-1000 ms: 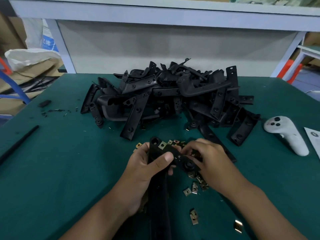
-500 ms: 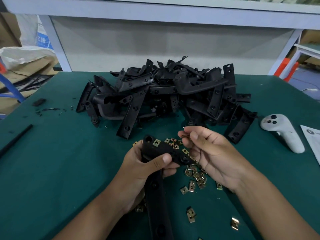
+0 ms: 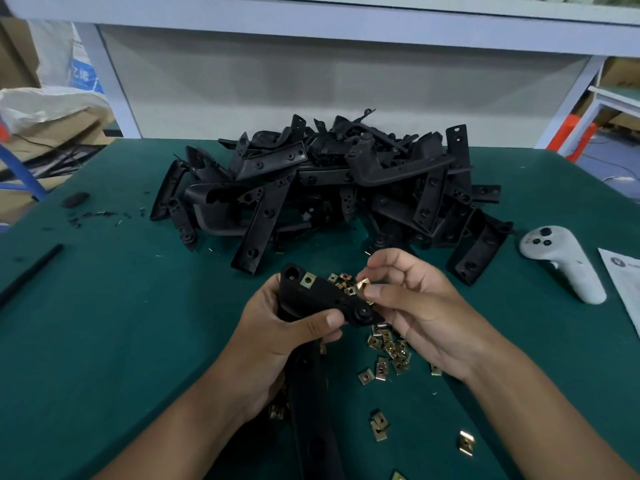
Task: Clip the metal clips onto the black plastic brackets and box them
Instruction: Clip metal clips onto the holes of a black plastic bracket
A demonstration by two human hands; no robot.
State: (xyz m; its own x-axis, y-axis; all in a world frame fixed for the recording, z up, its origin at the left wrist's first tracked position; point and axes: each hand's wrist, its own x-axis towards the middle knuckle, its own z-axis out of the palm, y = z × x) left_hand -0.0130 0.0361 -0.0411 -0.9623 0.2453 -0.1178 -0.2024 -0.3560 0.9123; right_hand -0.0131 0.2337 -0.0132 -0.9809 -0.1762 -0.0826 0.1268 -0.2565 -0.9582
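Surface: green mat [image 3: 104,341] covers the workbench, with a pale panel and frame rail behind it at 12 o'clock.

Bracket pile: unworked black brackets [image 3: 332,188] lie heaped at 12 o'clock from the hands, well apart from the near edge.

Held bracket: one black bracket [image 3: 322,299] sits at centre, its long arm running toward 6 o'clock; one brass-coloured clip [image 3: 307,280] is already seated near its upper left corner.

Left hand: the left hand [image 3: 277,341] is clenched round the bracket, thumb pressed across its face.

Right hand: the right hand [image 3: 426,306] pinches a single loose clip [image 3: 363,285] between thumb and fingertips, just beside the bracket's right end.

Loose clips: spare clips [image 3: 389,348] lie scattered from 5 to 6 o'clock of the bracket, some under the right wrist.

Step in hand: probably aligning the pinched clip with the bracket's edge before pushing it on.

Risk 1: the small clip may slip from the pinch if it is pushed on askew, and drop among the spares.

Risk 2: a clip started crooked may jam or sit off its hole.

Risk 3: the right forearm may sweep spares off the mat.

Box: none in view.

Other items: white controller [image 3: 561,261] and a paper sheet [image 3: 623,282] at 3 o'clock; black rod [image 3: 31,271] at 9 o'clock.
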